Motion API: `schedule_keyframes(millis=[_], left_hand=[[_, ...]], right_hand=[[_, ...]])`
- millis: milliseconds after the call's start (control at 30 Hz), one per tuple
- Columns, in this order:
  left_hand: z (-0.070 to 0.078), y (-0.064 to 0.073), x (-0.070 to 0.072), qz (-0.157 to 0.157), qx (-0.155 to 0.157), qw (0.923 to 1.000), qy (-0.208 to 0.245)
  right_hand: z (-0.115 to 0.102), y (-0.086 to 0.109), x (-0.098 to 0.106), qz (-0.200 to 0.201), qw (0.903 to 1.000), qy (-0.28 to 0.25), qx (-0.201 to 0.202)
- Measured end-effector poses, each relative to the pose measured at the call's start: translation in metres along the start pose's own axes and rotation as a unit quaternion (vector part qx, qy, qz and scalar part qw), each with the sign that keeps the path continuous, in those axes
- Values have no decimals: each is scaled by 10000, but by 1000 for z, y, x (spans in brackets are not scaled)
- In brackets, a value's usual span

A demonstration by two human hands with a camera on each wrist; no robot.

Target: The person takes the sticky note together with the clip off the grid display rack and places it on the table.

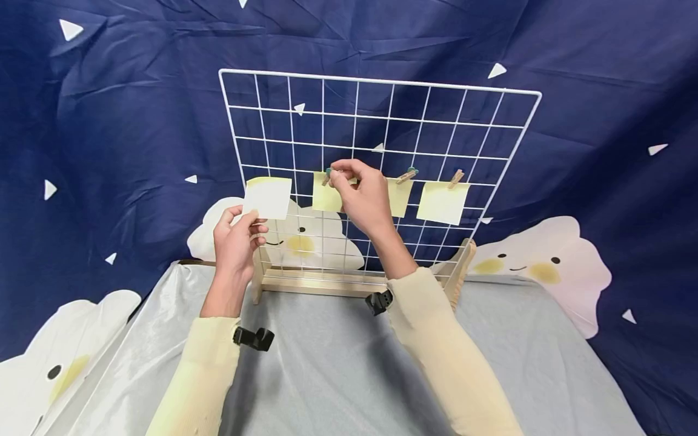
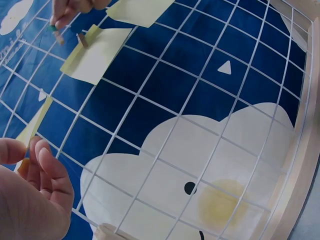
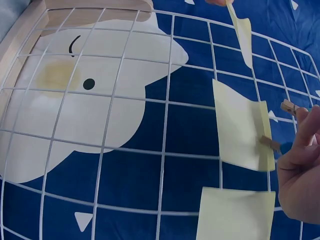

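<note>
My left hand pinches a pale yellow sticky note by its lower edge, against the left side of a white wire grid. Between the fingertips of my right hand is a small wooden clothespin with a green end, just off the grid. Below those fingers a second note hangs, clipped by another clothespin. Farther right, a third note, partly behind the right hand, hangs from a clothespin, and a fourth note from a plain clothespin.
The grid stands upright in a wooden base on a table with a grey cloth. Close behind it hangs a dark blue curtain with white triangles and cloud faces. Each wrist wears a black strap-on camera.
</note>
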State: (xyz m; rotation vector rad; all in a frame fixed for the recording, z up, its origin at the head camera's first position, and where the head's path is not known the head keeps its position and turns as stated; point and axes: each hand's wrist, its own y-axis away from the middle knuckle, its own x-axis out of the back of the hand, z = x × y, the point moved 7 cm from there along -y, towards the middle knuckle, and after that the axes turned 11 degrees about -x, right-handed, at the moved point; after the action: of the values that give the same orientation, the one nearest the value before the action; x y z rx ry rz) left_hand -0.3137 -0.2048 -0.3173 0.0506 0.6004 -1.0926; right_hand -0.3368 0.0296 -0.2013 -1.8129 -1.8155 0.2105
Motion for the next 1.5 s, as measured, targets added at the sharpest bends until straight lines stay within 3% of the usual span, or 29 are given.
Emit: schedule_keyframes(millis=[500, 1000, 1500], left_hand=[[-1, 12, 14, 129, 86, 9999, 58], [-4, 23, 25, 215, 124, 9996, 108], [-24, 43, 55, 534, 323, 9979, 145]], right_hand=[[25, 23, 39, 234, 9979, -470, -384], [55, 50, 74, 632, 9944, -415, -738], [87, 72, 98, 906, 9870, -461, -1245]])
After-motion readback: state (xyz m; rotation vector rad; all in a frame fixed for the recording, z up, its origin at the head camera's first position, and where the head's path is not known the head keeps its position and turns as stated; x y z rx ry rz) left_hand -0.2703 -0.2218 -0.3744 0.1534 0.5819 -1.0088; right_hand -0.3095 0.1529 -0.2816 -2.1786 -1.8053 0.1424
